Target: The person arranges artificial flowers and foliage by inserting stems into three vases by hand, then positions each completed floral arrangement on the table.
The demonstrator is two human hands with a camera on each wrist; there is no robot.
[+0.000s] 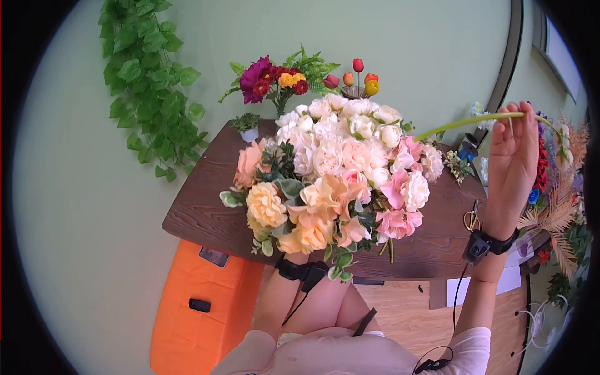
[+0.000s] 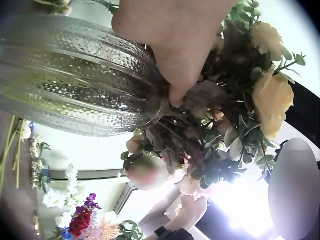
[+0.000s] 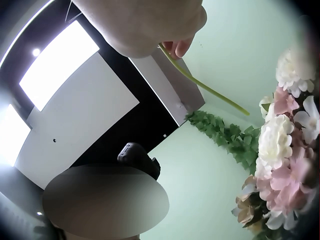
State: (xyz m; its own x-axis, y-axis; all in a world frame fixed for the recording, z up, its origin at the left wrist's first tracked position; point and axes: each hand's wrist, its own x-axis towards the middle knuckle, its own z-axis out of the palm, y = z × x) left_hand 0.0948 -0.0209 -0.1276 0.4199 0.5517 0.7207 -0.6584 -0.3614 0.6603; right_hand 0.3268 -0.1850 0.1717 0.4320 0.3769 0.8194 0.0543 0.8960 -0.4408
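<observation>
A large bouquet (image 1: 331, 162) of white, pink and peach artificial flowers fills the middle of the head view. It stands in a ribbed, dimpled glass vase (image 2: 80, 75), seen sideways in the left wrist view. My left hand (image 2: 172, 40) grips the vase at its neck, just below the blooms; the flowers hide this hand in the head view. Raised to the right of the bouquet, my right hand (image 1: 514, 156) pinches a long green flower stem (image 1: 465, 125). The cut end points towards the bouquet, and a whitish bloom (image 1: 564, 155) hangs at the far end.
The dark wooden table (image 1: 200, 200) bears a small potted plant (image 1: 248, 127), scissors (image 1: 472, 217) and a small white-flowered sprig (image 1: 459, 167). Behind the bouquet stands a purple, red and yellow arrangement (image 1: 269, 81). More flowers (image 1: 542, 162) crowd the right side. An orange seat (image 1: 187, 294) is at lower left.
</observation>
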